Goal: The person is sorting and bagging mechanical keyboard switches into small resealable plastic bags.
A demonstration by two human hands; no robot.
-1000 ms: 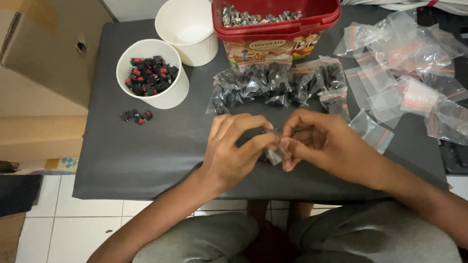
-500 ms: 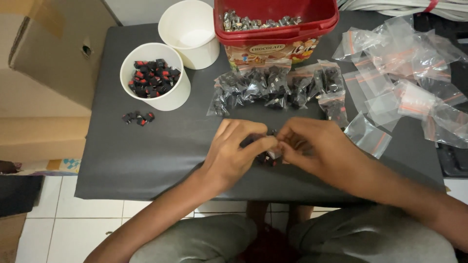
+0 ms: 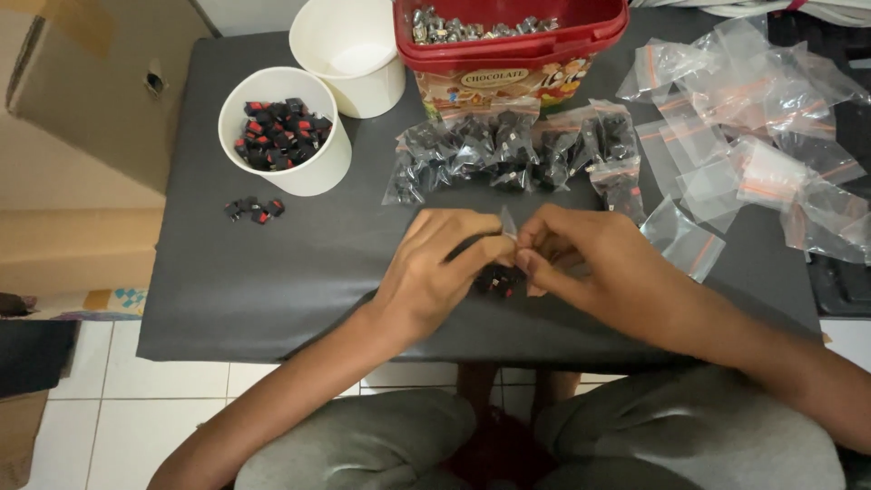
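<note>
My left hand (image 3: 435,272) and my right hand (image 3: 594,263) meet over the front middle of the dark grey table (image 3: 272,281). Together they pinch a small clear zip bag (image 3: 502,272) filled with little black and red parts; its top edge sticks up between my fingertips. A row of filled small bags (image 3: 517,154) lies just beyond my hands. A white cup (image 3: 286,127) at the left holds several loose black and red parts, and a few more loose parts (image 3: 254,210) lie on the table beside it.
An empty white cup (image 3: 349,54) and a red tub (image 3: 513,45) of silver-wrapped pieces stand at the back. A heap of empty clear zip bags (image 3: 753,136) covers the right side. A cardboard box (image 3: 82,91) stands left of the table, over tiled floor.
My hands have stayed together on the small bag and shifted slightly; the bag's top now stands up between my fingertips. Nothing else on the table has moved.
</note>
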